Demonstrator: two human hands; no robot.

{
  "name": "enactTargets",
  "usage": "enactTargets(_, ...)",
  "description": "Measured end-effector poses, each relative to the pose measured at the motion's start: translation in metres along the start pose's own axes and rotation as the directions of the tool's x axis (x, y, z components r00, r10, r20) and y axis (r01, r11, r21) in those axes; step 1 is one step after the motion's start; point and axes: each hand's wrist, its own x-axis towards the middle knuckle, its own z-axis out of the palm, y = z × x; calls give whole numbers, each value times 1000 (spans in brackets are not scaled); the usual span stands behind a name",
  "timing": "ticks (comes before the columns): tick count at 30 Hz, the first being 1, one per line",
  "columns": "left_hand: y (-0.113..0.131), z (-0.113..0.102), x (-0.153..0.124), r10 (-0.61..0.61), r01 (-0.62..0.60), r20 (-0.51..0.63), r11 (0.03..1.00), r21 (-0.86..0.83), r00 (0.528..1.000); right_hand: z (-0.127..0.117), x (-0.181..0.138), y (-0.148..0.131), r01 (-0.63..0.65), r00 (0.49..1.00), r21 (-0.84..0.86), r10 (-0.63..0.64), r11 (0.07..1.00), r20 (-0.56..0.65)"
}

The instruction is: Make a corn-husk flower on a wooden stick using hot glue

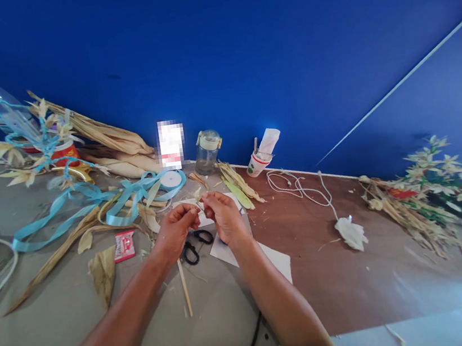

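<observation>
Above the middle of the table, my left hand (178, 225) and my right hand (224, 214) are close together, both closed in a pinch. A small pale piece of corn husk (198, 192) sticks up at the fingertips; the fingers hide most of it. Black-handled scissors (190, 253) lie just below the hands, their blades out of sight. White paper (277, 262) lies partly under my right forearm. A thin wooden stick (185, 289) rests near my left wrist.
Light blue ribbon (62, 201) and dry corn husks (60, 252) spread leftward. Along the wall stand a lidded jar (207, 152) and a paper cup (259, 163). A white cable (301, 189) and white flowers (447, 167) lie to the right. A red packet (124, 245) is left.
</observation>
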Motion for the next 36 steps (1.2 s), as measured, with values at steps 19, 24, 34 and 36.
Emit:
enactTargets(19,-7,-2,2,25,-23,12,989,-143,1000,3,0,7,-121,989,-8,121,993,86)
enactTargets(24,-9,-1,3,163,-163,-52,987,12,985,0,-4,5,200,973,-398,-228,895,-24)
enactTargets(34,-6,1,2,90,-98,-66,986,-137,994,3,-5,6,125,992,-308,-119,943,38)
enactTargets(36,-5,0,1,43,-54,-56,976,-209,997,5,-4,7,0,999,-150,6,989,37)
